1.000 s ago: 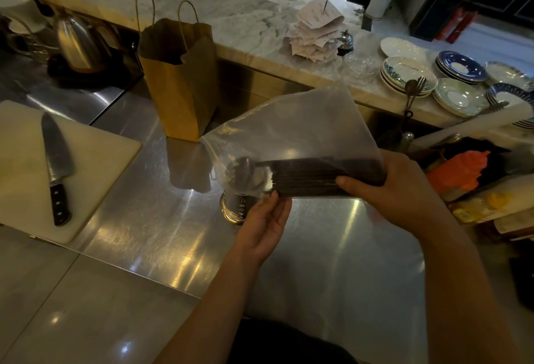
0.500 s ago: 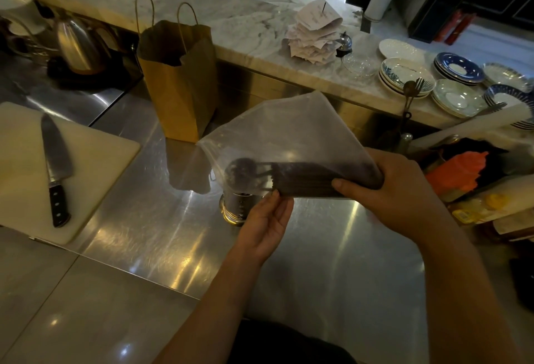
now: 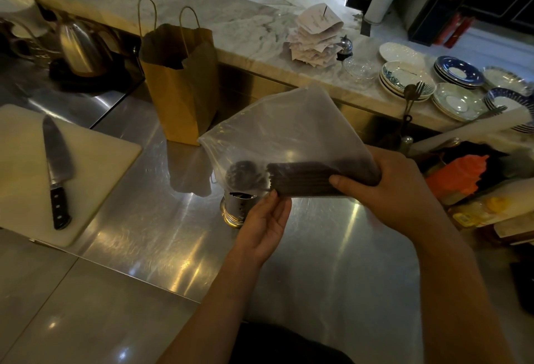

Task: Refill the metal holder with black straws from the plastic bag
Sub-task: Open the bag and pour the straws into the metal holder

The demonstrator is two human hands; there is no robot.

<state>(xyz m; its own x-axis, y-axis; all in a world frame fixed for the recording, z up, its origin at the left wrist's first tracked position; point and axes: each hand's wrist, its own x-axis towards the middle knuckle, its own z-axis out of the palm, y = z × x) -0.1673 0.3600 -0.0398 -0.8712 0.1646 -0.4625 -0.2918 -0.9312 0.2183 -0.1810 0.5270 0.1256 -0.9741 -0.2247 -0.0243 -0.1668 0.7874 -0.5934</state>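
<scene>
A clear plastic bag (image 3: 289, 135) is held above the steel counter, with a bundle of black straws (image 3: 303, 180) lying along its lower edge. My right hand (image 3: 396, 187) grips the bag and the straws' right end. My left hand (image 3: 264, 225) is under the bag's lower edge, fingertips touching it near the straws' left end. The perforated metal holder (image 3: 238, 209) stands on the counter just below the bag, half hidden by the bag and my left hand. Dark straw ends show through the bag above the holder.
A brown paper bag (image 3: 180, 83) stands behind the holder. A knife (image 3: 56, 167) lies on a white cutting board (image 3: 95, 167) at left, a kettle (image 3: 79, 48) behind it. Stacked plates (image 3: 404, 80) and a receipt spike (image 3: 315, 37) sit on the marble ledge. Orange and yellow items (image 3: 453, 178) crowd the right.
The bag has sagged and shifted slightly down and right over the holder. My right hand has closed more tightly round the straw bundle. My left hand has stayed under the bag's edge.
</scene>
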